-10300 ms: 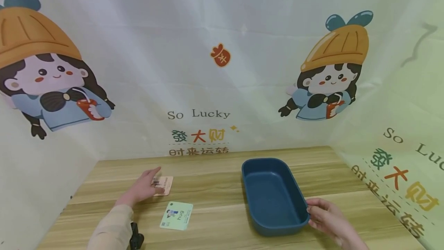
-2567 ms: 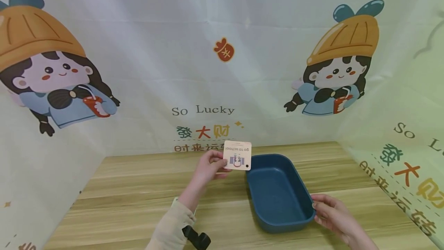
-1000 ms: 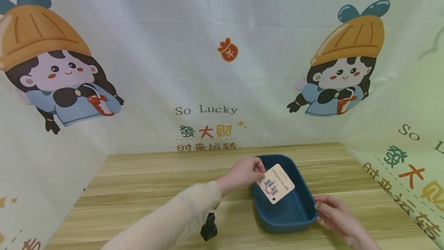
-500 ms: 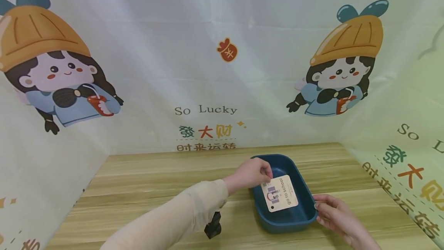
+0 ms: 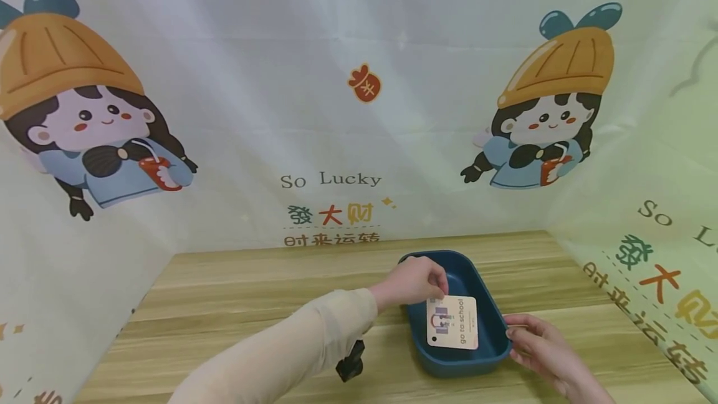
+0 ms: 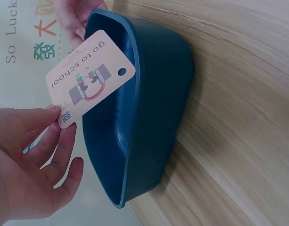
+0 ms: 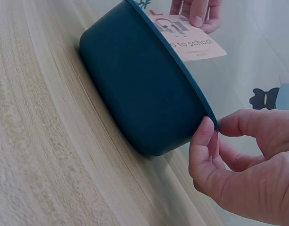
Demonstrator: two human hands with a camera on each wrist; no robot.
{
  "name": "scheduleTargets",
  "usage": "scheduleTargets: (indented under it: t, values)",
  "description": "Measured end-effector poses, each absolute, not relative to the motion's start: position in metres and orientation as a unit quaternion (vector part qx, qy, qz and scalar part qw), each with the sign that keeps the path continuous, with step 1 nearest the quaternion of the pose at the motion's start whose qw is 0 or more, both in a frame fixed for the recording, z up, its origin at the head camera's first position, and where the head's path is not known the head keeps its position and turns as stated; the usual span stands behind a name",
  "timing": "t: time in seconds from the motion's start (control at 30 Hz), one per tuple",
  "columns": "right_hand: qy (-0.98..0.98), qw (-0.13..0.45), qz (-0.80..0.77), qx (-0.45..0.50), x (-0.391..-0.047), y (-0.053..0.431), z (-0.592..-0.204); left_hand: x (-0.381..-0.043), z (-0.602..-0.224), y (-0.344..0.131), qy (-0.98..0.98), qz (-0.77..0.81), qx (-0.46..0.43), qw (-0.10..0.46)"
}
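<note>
A pale pink card printed "go to school" is pinched at one corner between thumb and fingertips of my left hand. It hangs above the opening of a dark blue plastic bin with rounded corners. In the left wrist view the card is tilted and held near its QR code, over the bin's rim. My right hand pinches the rim at the bin's near right corner; the right wrist view shows thumb and fingers of this hand on either side of it.
The bin stands on a wood-grain table. A printed cloth rises at the table's back and sides. My left sleeve, with a black wrist mount beneath, crosses the table's front and covers part of it.
My left hand picked up the pink card from the table's left, carried it right over the bin and turned it. The green card seen earlier is out of sight. My right hand keeps its hold.
</note>
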State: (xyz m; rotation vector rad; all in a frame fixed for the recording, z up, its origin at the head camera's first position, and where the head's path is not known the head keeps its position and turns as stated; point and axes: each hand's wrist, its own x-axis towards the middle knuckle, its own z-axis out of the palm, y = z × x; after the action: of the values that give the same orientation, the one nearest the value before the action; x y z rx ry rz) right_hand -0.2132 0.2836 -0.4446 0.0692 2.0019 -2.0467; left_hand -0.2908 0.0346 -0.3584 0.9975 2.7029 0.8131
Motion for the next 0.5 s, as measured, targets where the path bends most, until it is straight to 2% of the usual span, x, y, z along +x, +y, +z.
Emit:
scheduleTargets:
  t: [0.5]
  values:
    - [0.688,0.138,-0.713,0.004,-0.2148,0.2865,-0.4499,-0.2955,-0.3631,0.031,0.904,0.28,0.314,0.073]
